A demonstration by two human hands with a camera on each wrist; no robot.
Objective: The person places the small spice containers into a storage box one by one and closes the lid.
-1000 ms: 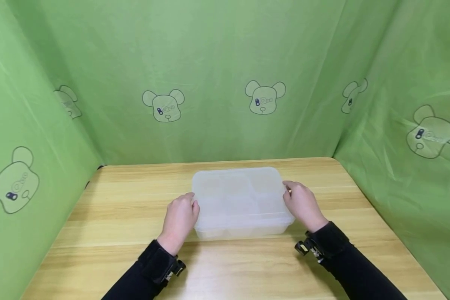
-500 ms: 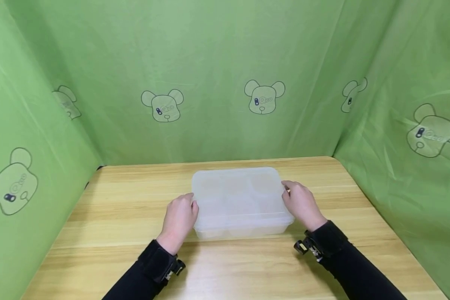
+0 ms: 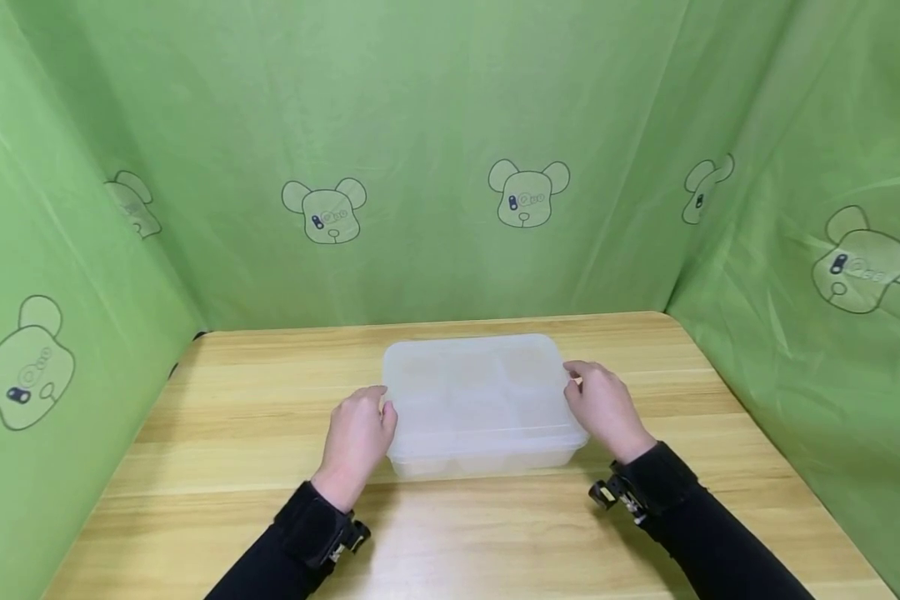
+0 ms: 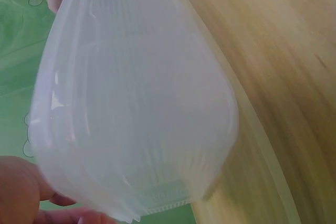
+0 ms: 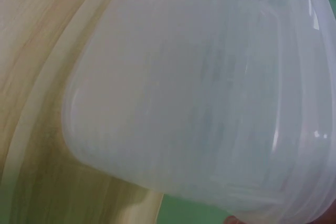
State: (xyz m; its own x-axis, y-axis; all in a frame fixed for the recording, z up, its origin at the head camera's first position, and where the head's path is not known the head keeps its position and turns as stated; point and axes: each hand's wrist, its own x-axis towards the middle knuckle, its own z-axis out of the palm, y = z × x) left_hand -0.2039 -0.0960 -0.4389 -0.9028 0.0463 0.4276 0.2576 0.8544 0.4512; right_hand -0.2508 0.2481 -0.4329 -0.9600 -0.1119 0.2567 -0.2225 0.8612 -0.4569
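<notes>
A translucent white plastic food container (image 3: 480, 392) with a rounded lid sits upright near the middle of the wooden table. My left hand (image 3: 356, 437) grips its left end, fingertips and thumb at the lid's rim. At the opposite end my right hand (image 3: 603, 408) pinches the rim between thumb and fingers. The left wrist view has the container's ribbed side (image 4: 142, 93) close up, with my left thumb and fingers around its lower corner. In the right wrist view the container wall (image 5: 173, 87) fills most of the picture, and only bits of fingers show at the bottom. Its contents are hidden by the cloudy plastic.
The light wooden table (image 3: 255, 375) extends around the container on all sides. Green fabric (image 3: 420, 100) printed with bear heads hangs behind it and along the left and right edges. A black wrist strap with a small camera (image 3: 630, 492) sits on each wrist.
</notes>
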